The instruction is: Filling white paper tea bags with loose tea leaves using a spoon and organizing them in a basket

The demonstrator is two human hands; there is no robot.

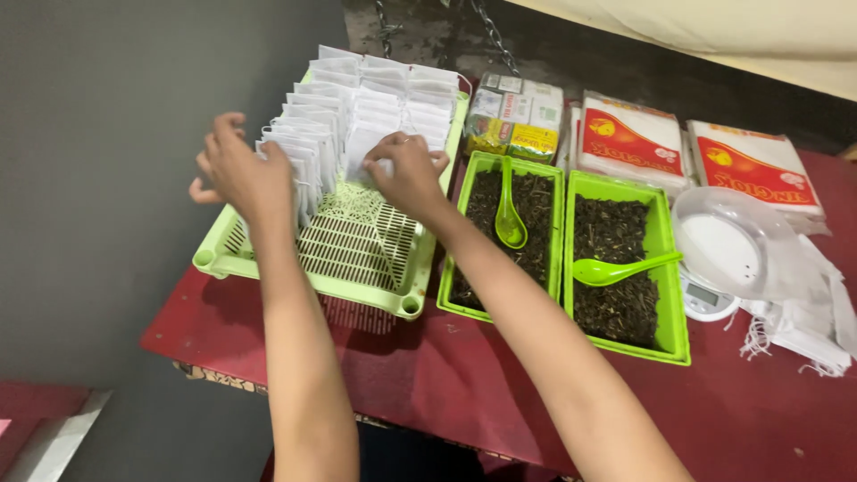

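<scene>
My left hand [237, 170] rests against the front of a row of white paper sachets [299, 134] standing upright in a light green slotted tray [357, 250]. My right hand [408, 171] pinches one white sachet [364, 147] at the front of the second row [406, 98]. The tray's near half shows bare slats.
Two green trays of dark loose leaves [513, 223] [620, 268], each with a green spoon, stand to the right. Behind them lie small boxes [513, 116] and red-and-white packets [629, 138]. A small scale with a clear bowl [723, 250] and loose white bags [803, 321] sit far right on the red table.
</scene>
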